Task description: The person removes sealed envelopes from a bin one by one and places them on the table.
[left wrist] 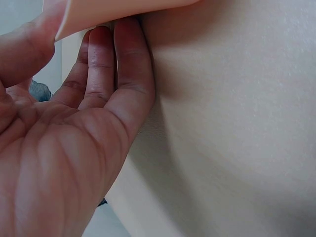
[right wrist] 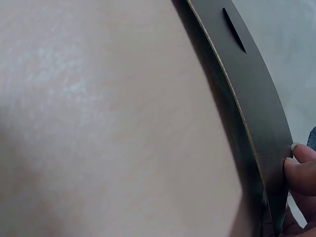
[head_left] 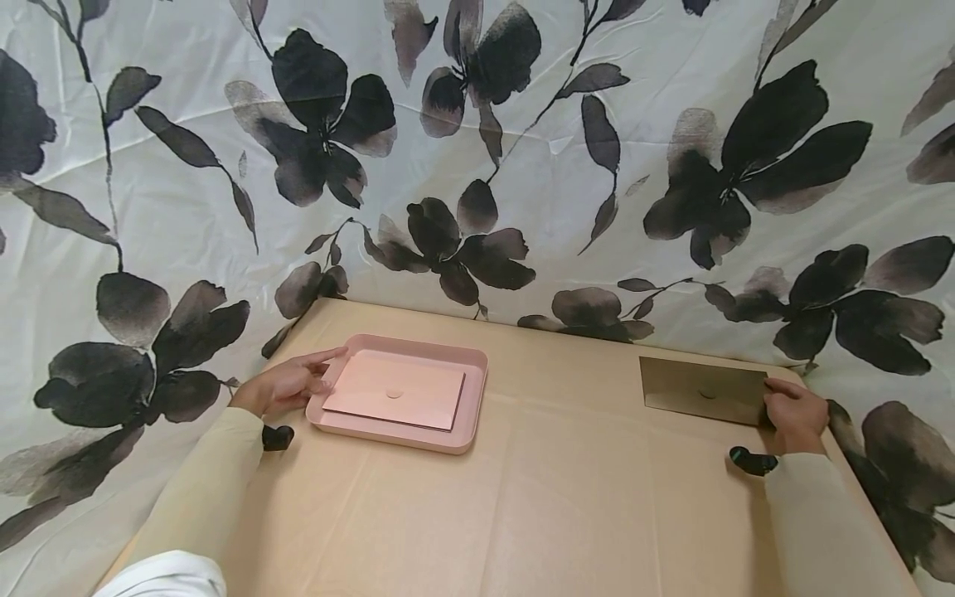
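Left hand (head_left: 283,386) gripping pink tray (head_left: 474,398) rim, thumb against fingers; right hand (head_left: 797,414) pinching dark card's (head_left: 682,390) right end.

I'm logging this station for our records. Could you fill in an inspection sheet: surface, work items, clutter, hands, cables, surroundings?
Surface: tan table, faint creases visible.
Work items: pink flat piece lying in pink tray; dark flat piece near the table's far right corner.
Clutter: nothing seen.
Hands: left hand grips the tray's left edge; right hand pinches the dark piece's right end.
Cables: nothing seen.
Surroundings: white cloth with dark floral print behind the table.
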`<state>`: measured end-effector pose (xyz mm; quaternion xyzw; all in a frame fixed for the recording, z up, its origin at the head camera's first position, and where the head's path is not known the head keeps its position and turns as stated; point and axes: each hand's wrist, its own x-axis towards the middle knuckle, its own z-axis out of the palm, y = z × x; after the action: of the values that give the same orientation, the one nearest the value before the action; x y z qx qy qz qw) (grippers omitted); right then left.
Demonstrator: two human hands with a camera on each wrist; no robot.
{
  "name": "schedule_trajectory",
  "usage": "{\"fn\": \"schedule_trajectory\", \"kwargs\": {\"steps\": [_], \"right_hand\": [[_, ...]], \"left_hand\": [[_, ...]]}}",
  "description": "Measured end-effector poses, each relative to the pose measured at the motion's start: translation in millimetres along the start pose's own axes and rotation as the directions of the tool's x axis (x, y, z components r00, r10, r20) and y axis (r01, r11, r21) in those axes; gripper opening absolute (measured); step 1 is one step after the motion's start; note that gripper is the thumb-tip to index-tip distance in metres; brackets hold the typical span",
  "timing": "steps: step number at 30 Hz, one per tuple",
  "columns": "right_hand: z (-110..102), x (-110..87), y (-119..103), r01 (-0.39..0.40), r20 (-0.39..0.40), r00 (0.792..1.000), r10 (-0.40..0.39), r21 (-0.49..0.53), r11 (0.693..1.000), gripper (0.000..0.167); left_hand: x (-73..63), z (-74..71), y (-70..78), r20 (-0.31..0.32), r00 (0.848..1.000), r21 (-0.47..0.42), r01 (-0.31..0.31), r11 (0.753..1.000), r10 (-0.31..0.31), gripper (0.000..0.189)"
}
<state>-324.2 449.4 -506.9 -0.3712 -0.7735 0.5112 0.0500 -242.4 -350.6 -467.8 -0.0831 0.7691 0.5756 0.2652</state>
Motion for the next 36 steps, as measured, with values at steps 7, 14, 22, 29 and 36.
{"fn": "schedule_trajectory", "kwargs": {"steps": [7,14,22,29,36], "right_hand": [[-1.3,-0.8,0.2,0.012,-0.006,1.0,-0.012,-0.01,1.0,0.05],[-1.0,-2.0,-1.9,0.002,-0.013,1.0,-0.002,0.0,1.0,0.05],[0.9,-2.4,-1.3,0.016,-0.023,1.0,-0.017,-0.013,1.0,0.053],[1.0,-2.9,1.0,0.046,-0.055,0.997,-0.049,-0.055,0.997,0.051],[0.7,-4.2,0.0,0.046,-0.058,0.997,-0.05,-0.071,0.996,0.05]], "left_hand": [[-0.3,-0.8,0.0,0.008,1.0,-0.009,-0.006,1.0,0.006,0.087],[1.4,-1.6,-0.5,0.008,1.0,-0.025,-0.017,1.0,0.017,0.086],[1.1,-1.6,-1.1,-0.003,1.0,-0.008,-0.008,1.0,0.008,0.086],[0.0,-1.4,-1.1,-0.003,1.0,0.002,0.003,1.0,-0.003,0.085],[0.7,-2.0,-1.6,-0.002,1.0,0.001,0.001,1.0,-0.001,0.085]]}}
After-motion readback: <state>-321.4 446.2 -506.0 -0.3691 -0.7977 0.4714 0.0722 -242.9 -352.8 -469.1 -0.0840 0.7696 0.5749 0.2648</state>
